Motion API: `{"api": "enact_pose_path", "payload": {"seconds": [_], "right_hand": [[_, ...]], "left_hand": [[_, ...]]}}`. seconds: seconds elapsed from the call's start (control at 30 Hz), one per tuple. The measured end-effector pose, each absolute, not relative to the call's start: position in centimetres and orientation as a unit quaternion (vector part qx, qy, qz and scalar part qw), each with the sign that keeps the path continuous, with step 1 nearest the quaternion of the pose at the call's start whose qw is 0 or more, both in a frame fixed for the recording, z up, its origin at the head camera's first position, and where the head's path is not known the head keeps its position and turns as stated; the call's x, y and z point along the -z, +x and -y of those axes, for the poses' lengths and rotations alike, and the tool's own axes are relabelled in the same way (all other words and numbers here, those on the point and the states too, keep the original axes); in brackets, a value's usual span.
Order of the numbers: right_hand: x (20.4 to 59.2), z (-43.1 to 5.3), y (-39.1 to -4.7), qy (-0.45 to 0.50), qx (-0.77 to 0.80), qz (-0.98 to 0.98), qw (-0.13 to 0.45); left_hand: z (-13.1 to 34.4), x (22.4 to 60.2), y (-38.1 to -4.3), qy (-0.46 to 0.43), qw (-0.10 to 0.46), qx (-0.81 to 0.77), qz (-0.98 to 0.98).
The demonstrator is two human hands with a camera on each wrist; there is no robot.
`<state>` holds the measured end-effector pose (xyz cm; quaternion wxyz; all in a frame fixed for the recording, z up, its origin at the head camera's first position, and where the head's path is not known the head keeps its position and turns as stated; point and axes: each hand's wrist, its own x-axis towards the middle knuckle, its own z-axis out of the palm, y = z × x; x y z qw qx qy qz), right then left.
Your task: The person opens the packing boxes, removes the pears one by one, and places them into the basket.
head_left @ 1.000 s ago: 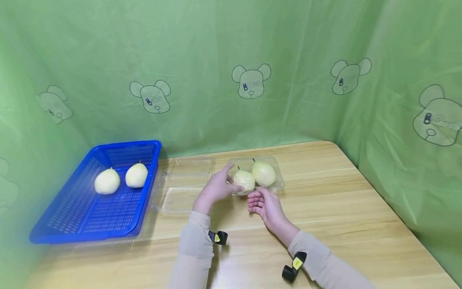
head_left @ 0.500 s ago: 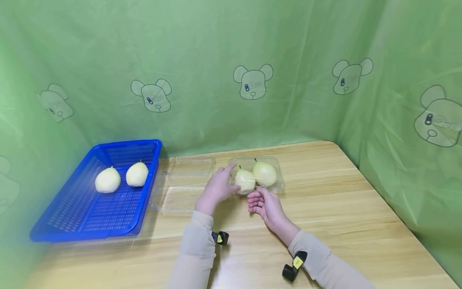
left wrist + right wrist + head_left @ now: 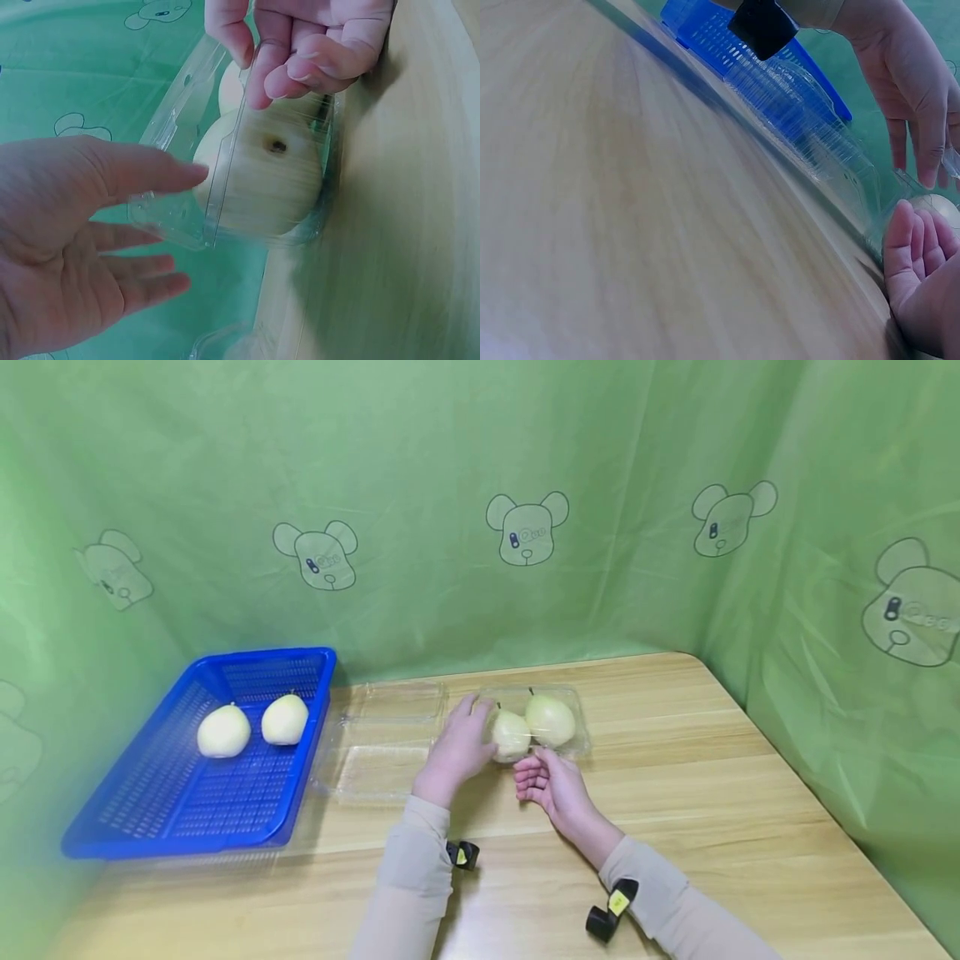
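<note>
In the head view, a clear plastic clamshell container (image 3: pixel 576 697) holds two pale pears, a left pear (image 3: pixel 512 735) and a right pear (image 3: pixel 551 722). My left hand (image 3: pixel 459 745) is at the container's left end. In the left wrist view its thumb reaches the plastic rim, while the other fingers (image 3: pixel 142 281) stay straight and apart from the thumb. At the front edge, my right hand (image 3: pixel 551 785) pinches the rim between thumb and index finger, its other fingers loosely curled. A dark blossom end shows on the near pear (image 3: pixel 255 176) through the plastic.
To the left, a blue plastic basket (image 3: pixel 281 827) has two more pears (image 3: pixel 223 732) inside. Between basket and hands lies more clear plastic packaging (image 3: pixel 386 768), its lid part folded back. Green curtains (image 3: pixel 420 460) hang around the wooden table (image 3: pixel 697 827).
My left hand has shifted slightly right along the container's end, its thumb sliding back from the front of the left pear. The right hand keeps its place at the front edge.
</note>
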<state>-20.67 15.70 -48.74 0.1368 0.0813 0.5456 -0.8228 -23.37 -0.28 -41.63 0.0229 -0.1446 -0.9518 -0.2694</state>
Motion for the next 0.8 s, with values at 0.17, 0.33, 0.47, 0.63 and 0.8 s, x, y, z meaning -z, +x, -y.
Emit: {"api": "enact_pose_path", "payload": {"seconds": [0.17,0.33,0.47,0.63,0.8], "right_hand": [[48.68,-15.71,-20.66,0.077,0.823,-0.545,0.140],[48.68,-15.72,-20.69,0.081,0.823,-0.544,0.142],[48.66,-15.80,-20.68,0.080,0.823,-0.543,0.145],[48.62,-15.85,-20.68,0.076,0.823,-0.544,0.147],[48.65,-15.85,-20.73,0.072,0.822,-0.546,0.148]], "left_hand": [[-0.18,41.74,-23.43,-0.186,0.038,0.245,0.951],[-0.47,41.73,-23.34,-0.217,0.050,0.236,0.946],[-0.62,41.60,-23.20,-0.239,0.053,0.236,0.940],[-0.64,41.44,-23.18,-0.256,0.060,0.227,0.938],[-0.43,41.17,-23.21,-0.262,0.069,0.223,0.937]]}}
